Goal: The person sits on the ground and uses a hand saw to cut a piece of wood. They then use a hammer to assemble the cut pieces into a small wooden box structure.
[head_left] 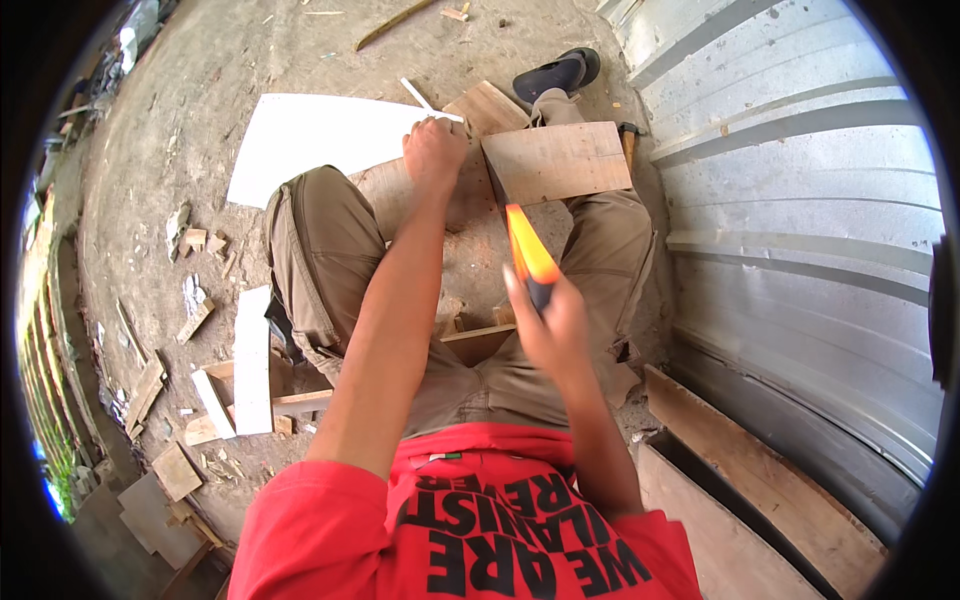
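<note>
My right hand (552, 322) is wrapped round the orange and black handle (532, 252) of a handsaw and is slightly blurred. The saw's dark blade (497, 182) runs away from me along a gap in a wooden board (556, 164) that lies across my thighs. Left of the blade, my left hand (436, 152) grips the board's far part with its fingers curled; the fingertips are hidden. Just beyond that hand lie thin white strips (418, 95) and another wooden piece (488, 106).
A white sheet (310, 140) lies on the ground beyond my left knee. A hammer (629, 140) is by the board's right end. Corrugated metal (790, 200) walls the right side, with long planks (760, 470) along it. At left is a wooden frame (252, 370) among scattered offcuts (146, 390).
</note>
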